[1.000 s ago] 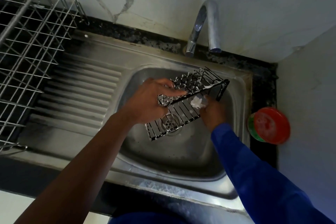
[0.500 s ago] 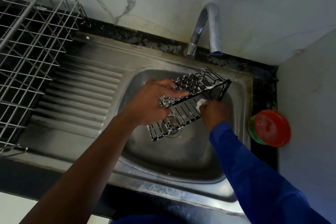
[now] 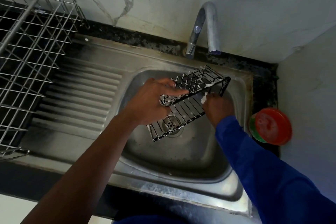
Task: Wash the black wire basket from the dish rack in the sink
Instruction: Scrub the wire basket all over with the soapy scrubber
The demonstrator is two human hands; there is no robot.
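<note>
The black wire basket (image 3: 189, 109), flecked with white foam, is held tilted over the steel sink (image 3: 183, 160), above the drain. My left hand (image 3: 151, 102) grips its left side, thumb across the top rail. My right hand (image 3: 218, 107), in a blue sleeve, is closed on a small foamy white scrubber (image 3: 204, 98) pressed against the basket's right inner side. The steel dish rack (image 3: 27, 56) stands at the left on the drainboard.
The curved tap (image 3: 209, 27) rises behind the sink, with no water running. A red-lidded green tub (image 3: 271, 125) sits on the dark counter right of the sink. The ribbed drainboard (image 3: 81, 100) lies between rack and bowl. White walls close in at the back and right.
My right hand with the scrubber has slid a little up and right along the basket's inside. My left hand and the basket have stayed almost still.
</note>
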